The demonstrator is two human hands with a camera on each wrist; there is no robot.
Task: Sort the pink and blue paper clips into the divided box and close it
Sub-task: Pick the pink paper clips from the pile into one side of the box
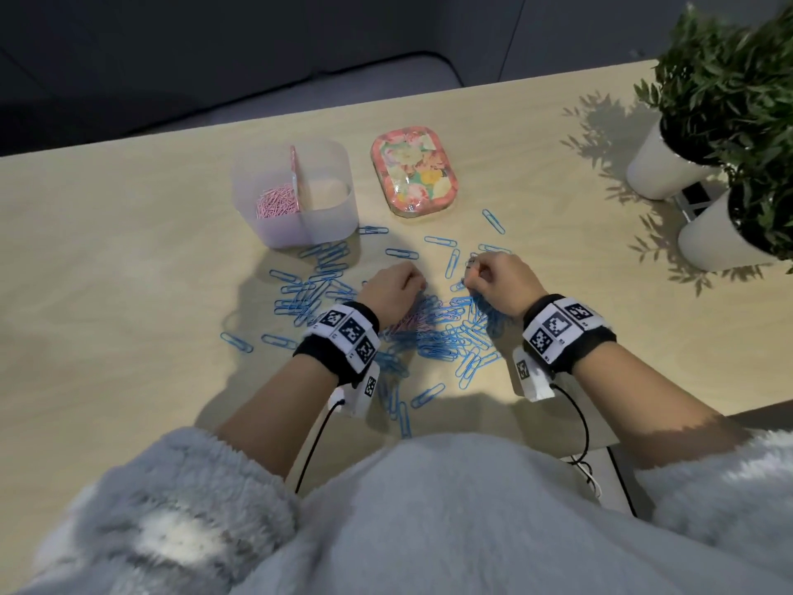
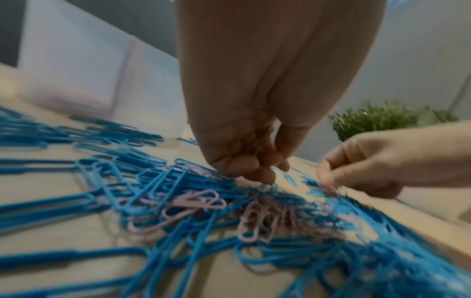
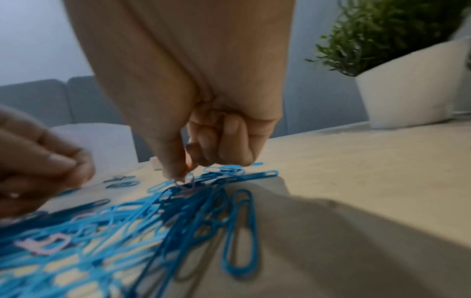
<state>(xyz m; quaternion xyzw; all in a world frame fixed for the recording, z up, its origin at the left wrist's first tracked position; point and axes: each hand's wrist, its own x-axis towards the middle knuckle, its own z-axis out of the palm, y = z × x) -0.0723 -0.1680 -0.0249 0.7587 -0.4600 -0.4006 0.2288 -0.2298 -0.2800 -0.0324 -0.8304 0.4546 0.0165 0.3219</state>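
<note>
I log 2 hands over mixed clips | left hand (image 1: 392, 289) fingers bunched, contents unclear | right hand (image 1: 500, 283) pinching pink clip (image 3: 184, 186), destined for divided box (image 1: 296, 193), pink compartment.

Two potted plants (image 1: 729, 122) in white pots stand at the right edge of the wooden table (image 1: 107, 251), one just in front of the other. A grey sofa (image 3: 51, 96) sits beyond the far edge.
</note>
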